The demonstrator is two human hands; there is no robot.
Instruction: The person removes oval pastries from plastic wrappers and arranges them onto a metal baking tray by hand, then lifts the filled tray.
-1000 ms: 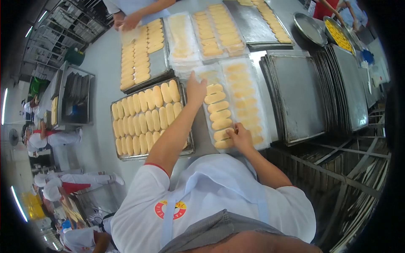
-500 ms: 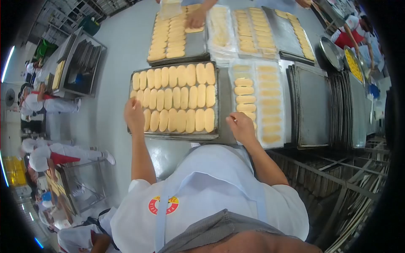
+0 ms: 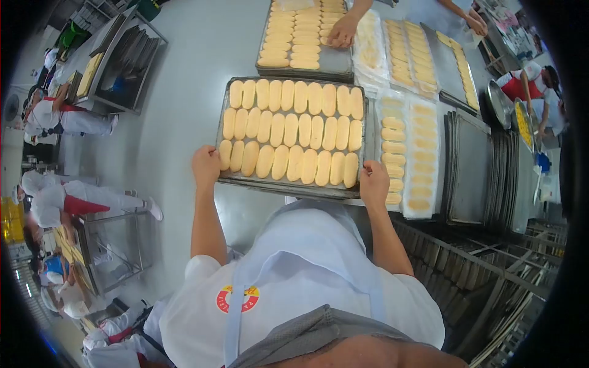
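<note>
Three rows of long pale-yellow biscuits (image 3: 280, 162) lie on a dark metal tray (image 3: 288, 188) in front of me. My left hand (image 3: 206, 164) is closed on the tray's left edge near its lower corner. At the lower right corner, my right hand (image 3: 374, 180) has its fingers wrapped round the rim. More metal shows beneath the tray's near edge. Just right of my right hand is a paper sheet (image 3: 407, 153) with a column of biscuits and a column of faint biscuit marks.
A co-worker's hand (image 3: 343, 30) reaches over another biscuit tray (image 3: 331, 61) at the top. Upright stacked metal trays (image 3: 469, 165) stand at the right, above a metal rack (image 3: 466, 264). Several people work at tables on the left.
Both my hands have closed on the tray's edges; the right was beside it before. The view has shifted, so the other trays appear further right. At the lower left, the tray's last spot holds a biscuit.
</note>
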